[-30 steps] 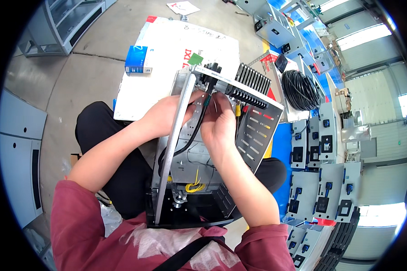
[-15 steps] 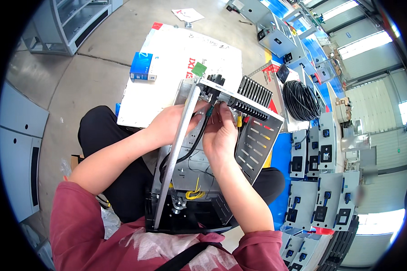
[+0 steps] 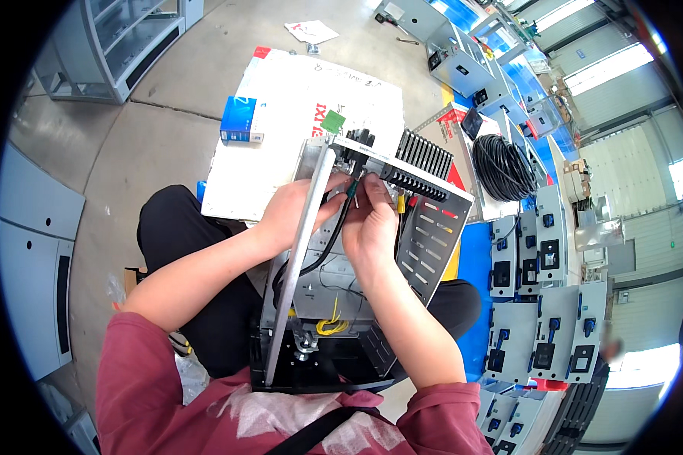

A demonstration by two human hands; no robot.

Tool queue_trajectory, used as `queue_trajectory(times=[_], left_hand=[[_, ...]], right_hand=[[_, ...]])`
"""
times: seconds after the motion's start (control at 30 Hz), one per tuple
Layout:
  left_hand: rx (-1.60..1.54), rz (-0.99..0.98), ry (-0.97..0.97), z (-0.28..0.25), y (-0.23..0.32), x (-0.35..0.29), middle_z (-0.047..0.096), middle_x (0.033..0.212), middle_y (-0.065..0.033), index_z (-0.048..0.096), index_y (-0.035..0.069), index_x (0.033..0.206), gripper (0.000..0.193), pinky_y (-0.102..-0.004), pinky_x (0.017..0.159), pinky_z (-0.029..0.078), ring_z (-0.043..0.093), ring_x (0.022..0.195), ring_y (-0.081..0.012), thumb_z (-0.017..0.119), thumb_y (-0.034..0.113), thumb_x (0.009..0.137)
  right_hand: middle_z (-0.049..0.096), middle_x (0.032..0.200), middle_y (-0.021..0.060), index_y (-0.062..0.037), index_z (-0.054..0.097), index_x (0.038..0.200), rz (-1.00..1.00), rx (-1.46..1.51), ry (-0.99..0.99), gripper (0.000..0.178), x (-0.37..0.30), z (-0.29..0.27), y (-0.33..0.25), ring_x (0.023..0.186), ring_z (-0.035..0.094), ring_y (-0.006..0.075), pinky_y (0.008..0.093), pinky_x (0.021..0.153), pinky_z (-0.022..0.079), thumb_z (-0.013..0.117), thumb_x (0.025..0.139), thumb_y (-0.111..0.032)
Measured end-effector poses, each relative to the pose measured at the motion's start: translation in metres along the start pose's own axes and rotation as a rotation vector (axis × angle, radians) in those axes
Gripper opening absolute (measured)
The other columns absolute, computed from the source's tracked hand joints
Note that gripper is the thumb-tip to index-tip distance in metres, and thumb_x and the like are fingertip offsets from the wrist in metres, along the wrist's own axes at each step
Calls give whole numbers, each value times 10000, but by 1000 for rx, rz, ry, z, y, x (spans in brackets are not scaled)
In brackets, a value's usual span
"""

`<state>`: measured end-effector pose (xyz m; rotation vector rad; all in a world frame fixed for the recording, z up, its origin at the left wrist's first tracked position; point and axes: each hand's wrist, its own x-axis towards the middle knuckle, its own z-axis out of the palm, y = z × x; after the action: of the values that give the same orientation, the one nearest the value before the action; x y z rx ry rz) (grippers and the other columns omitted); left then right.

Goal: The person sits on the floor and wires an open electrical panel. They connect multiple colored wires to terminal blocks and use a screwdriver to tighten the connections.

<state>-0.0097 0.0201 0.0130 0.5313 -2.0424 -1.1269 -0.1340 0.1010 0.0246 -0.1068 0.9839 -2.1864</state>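
An open metal cabinet frame (image 3: 302, 227) rests across my lap, its far end toward a white box. Inside it a thick black cable (image 3: 331, 241) with a green sleeve (image 3: 351, 189) runs up to a black terminal block (image 3: 359, 144). My left hand (image 3: 290, 214) reaches behind the frame's bar, its fingers closed at the cable just under the green sleeve; the bar covers part of them. My right hand (image 3: 370, 220) is beside it, fingers pinched together below the terminal block. What they hold is too small to make out. A yellow-sleeved cable end (image 3: 401, 205) is right of that hand.
A white box (image 3: 281, 114) lies beyond the cabinet, bearing a small blue box (image 3: 239, 119) and a green piece (image 3: 332, 121). Right of the cabinet sits a black cable coil (image 3: 502, 168). Yellow wires (image 3: 331, 326) lie inside the cabinet's near end. Grey cabinets (image 3: 34, 250) stand at left.
The view has shifted slightly. Both hands stay at the same spot under the terminal block, with only small finger movement.
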Motion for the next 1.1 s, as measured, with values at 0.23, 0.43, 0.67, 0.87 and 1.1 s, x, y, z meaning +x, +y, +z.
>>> queue_trajectory(times=[0.23,0.43,0.67,0.87,1.1], left_hand=[[-5,45,27,3,-6,1,667,803,-158,669,37,1315,363,-357,655,510,632,667,-263,691,198,990],[8,-29,6,1,1,1,651,783,-144,682,31,1292,347,-359,645,496,590,650,-248,698,214,998],[-8,-74,-16,1,0,2,708,908,-162,683,22,1300,353,-335,680,509,612,705,-221,708,205,1000],[-24,-51,-18,4,-4,1,759,1054,-180,671,12,1330,369,-319,754,545,669,807,-190,714,179,1004],[-42,-86,2,7,-3,1,762,1032,-190,698,57,1288,327,-384,781,581,754,888,-335,690,213,1001]], right_hand=[[723,1048,38,-65,695,1065,63,-62,8,111,5,17,-4,972,655,148,311,863,524,743,1006,-145],[620,933,-3,-101,678,1018,106,-92,66,152,7,10,-6,908,567,158,342,883,468,694,1038,-251],[597,995,8,-137,603,1006,141,-126,30,229,-3,17,-9,972,557,166,383,905,430,514,1084,-334],[635,1045,20,-126,653,1152,152,-78,82,212,6,5,-7,1038,583,166,365,909,456,539,1075,-288],[702,1115,64,-80,637,1063,109,-111,-14,58,0,19,-5,966,665,149,301,814,532,609,1078,-129]])
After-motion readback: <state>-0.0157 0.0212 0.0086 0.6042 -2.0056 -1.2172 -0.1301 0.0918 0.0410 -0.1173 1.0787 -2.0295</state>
